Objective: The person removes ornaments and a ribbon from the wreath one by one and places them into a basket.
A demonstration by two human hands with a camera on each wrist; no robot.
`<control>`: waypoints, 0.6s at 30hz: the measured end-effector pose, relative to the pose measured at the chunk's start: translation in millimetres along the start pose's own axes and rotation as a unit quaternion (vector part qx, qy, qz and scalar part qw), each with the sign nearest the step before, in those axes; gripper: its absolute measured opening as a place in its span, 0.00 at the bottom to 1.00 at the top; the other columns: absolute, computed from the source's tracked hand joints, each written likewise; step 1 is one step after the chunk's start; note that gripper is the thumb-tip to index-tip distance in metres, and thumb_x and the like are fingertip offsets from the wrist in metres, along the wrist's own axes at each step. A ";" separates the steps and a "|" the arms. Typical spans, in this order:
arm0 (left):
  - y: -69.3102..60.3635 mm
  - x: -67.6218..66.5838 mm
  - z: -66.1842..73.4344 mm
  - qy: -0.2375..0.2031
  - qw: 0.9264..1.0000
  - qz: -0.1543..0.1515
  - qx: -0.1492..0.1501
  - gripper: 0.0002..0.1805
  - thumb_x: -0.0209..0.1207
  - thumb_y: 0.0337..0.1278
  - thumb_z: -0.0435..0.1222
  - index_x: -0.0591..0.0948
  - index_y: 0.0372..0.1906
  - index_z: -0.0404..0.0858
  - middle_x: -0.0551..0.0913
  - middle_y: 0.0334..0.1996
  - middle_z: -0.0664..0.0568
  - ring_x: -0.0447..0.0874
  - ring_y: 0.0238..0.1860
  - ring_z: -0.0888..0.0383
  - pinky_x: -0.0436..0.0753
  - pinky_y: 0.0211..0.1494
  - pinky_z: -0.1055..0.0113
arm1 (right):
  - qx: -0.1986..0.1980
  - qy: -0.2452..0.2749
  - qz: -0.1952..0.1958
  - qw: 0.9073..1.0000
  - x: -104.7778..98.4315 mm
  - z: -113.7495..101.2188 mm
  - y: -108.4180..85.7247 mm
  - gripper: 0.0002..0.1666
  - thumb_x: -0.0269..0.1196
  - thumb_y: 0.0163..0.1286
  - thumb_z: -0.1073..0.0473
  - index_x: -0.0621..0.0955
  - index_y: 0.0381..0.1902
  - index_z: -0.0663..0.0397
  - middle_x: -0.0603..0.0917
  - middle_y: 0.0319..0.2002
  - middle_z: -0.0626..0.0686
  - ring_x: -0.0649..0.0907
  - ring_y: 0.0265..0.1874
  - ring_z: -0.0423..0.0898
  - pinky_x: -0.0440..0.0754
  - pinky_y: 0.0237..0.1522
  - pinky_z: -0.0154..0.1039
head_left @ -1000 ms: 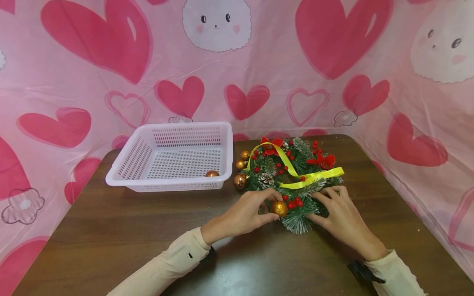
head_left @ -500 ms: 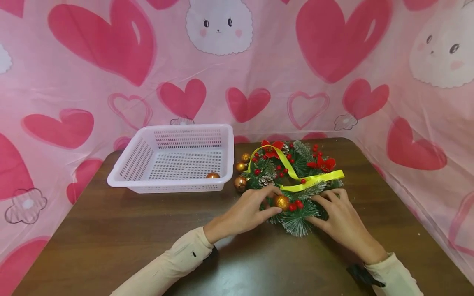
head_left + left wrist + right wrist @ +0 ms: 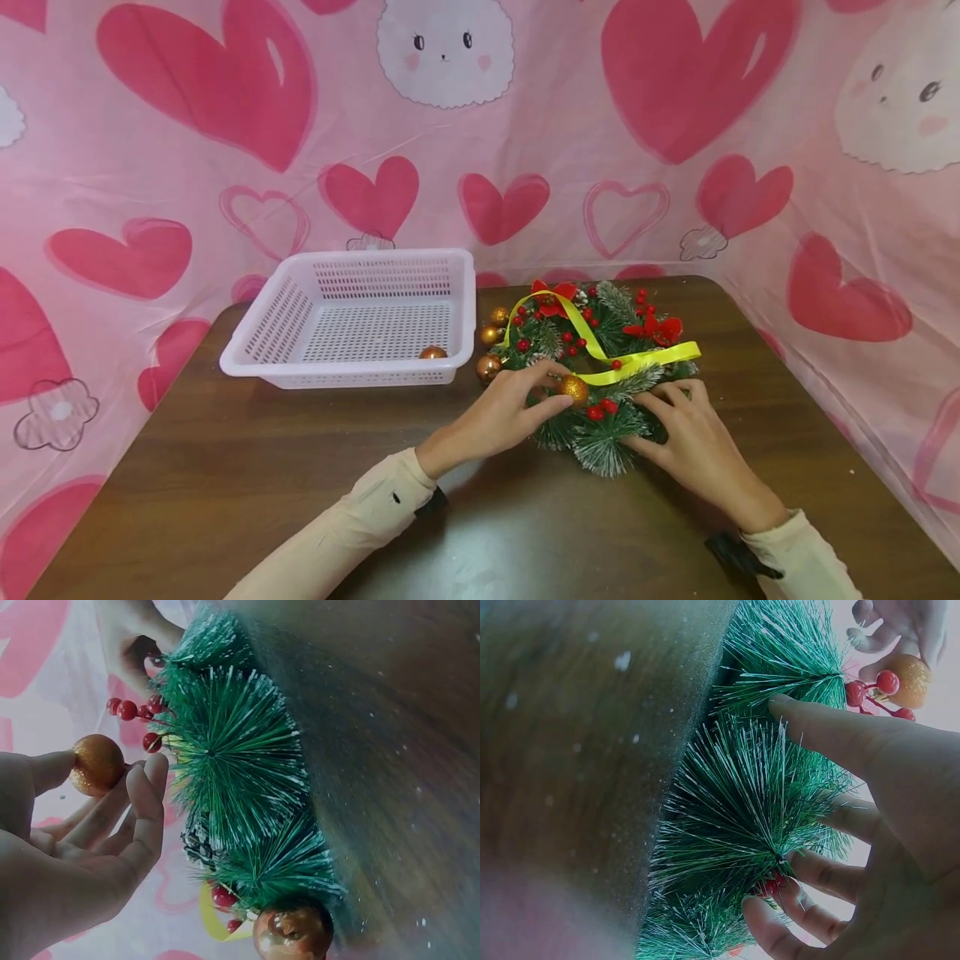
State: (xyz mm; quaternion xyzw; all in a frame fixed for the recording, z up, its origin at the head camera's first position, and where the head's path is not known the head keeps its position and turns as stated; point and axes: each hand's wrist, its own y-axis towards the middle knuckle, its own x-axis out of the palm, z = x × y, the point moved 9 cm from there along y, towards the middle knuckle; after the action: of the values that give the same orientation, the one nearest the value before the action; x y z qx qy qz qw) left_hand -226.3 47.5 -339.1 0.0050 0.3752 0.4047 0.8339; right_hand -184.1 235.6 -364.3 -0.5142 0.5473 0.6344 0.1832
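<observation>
A green Christmas wreath with frosted tips, red berries, red flowers and pinecones lies on the table. My left hand pinches a gold glitter ball between thumb and fingers, above the wreath's near-left side. In the left wrist view the gold ball is raised off the needles, beside red berries. My right hand grips the wreath's near-right side; in the right wrist view its thumb and curled fingers lie among the needles. A yellow ribbon loops over the wreath.
A white perforated plastic basket stands left of the wreath, with a copper ball inside. Along the wreath's left edge sit a shiny copper ball and two gold balls. A pink heart-print cloth hangs behind the brown table.
My left hand has moved the gold ball up and slightly right, away from the near edge of the wreath. The right hand has stayed in place on the wreath.
</observation>
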 end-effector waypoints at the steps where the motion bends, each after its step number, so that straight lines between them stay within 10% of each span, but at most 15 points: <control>1: 0.9 -0.4 -1.4 -0.009 1.000 0.000 -0.006 0.17 0.57 0.71 0.44 0.77 0.58 0.43 0.87 0.47 0.53 0.85 0.46 0.66 0.83 0.50 0.66 | 0.000 0.000 0.000 1.000 0.1 0.0 0.0 0.33 0.81 0.41 0.48 0.86 0.44 0.59 0.80 0.38 0.58 0.70 0.44 0.60 0.77 0.37 0.56; 18: 15.5 0.1 -10.9 -0.058 0.997 0.000 -0.052 0.17 0.60 0.67 0.49 0.82 0.54 0.46 0.84 0.45 0.60 0.83 0.40 0.66 0.81 0.44 0.72 | 0.007 0.003 -0.007 1.000 1.2 0.5 0.6 0.34 0.82 0.41 0.48 0.86 0.44 0.59 0.81 0.39 0.59 0.70 0.44 0.60 0.77 0.37 0.55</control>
State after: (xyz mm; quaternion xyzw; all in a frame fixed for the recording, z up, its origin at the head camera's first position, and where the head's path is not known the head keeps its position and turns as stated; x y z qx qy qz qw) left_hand -243.5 54.8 -342.1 -0.0145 0.3046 0.4224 0.8536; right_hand -185.3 235.5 -365.1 -0.5189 0.5482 0.6279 0.1895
